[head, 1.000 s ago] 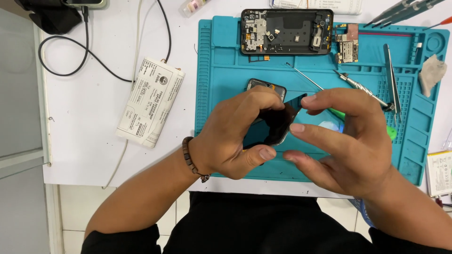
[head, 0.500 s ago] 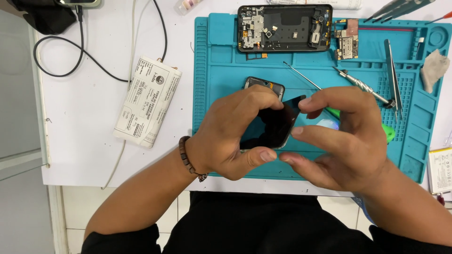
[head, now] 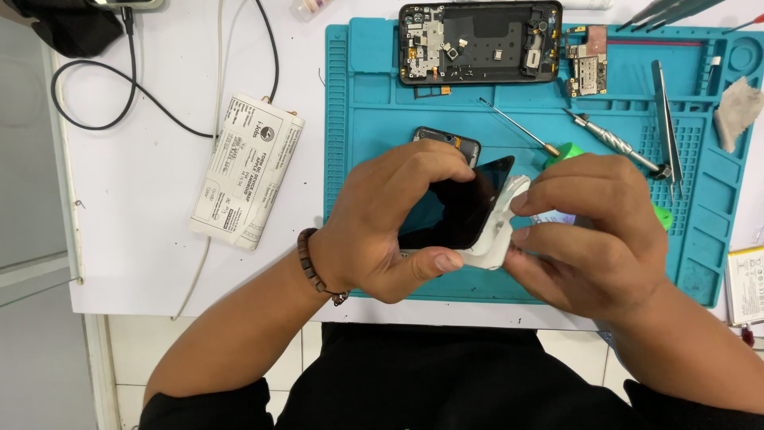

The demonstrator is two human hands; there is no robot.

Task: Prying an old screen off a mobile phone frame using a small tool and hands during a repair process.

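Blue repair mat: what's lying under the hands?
On the blue repair mat, a small dark part shows above the left hand; a green piece above the right hand. Anything beneath the hands is hidden.

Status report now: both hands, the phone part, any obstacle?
Left hand and right hand both grip black screen panel with white frame. Held above teal mat. Nothing in the way.

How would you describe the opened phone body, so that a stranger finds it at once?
Look at the teal work mat, along its far edge. The opened phone body lies there flat, a black frame showing bare metal parts inside. Unlike the dark screen held in both hands, nothing touches it.
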